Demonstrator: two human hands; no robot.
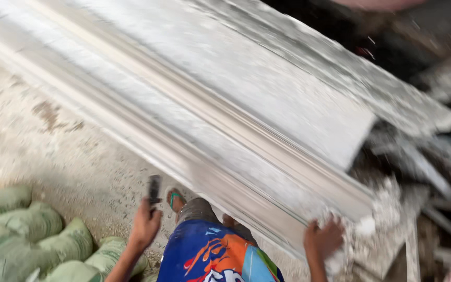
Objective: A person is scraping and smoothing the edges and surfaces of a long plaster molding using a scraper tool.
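A long white plaster moulding (225, 115) lies slantwise from the top left down to the lower right, blurred by motion. My right hand (323, 239) grips its crumbly lower end near the bottom edge. My left hand (144, 225) is raised at the lower left and holds a small dark tool (154, 189) upright, apart from the moulding. Between my hands I see my colourful blue and orange shorts (215, 256) and a foot in a green sandal (175, 198).
Several green sacks (32, 230) are piled at the lower left on the dusty concrete floor (43, 141). Broken plaster pieces and debris (413, 209) heap up at the right. Dark clutter fills the top right corner.
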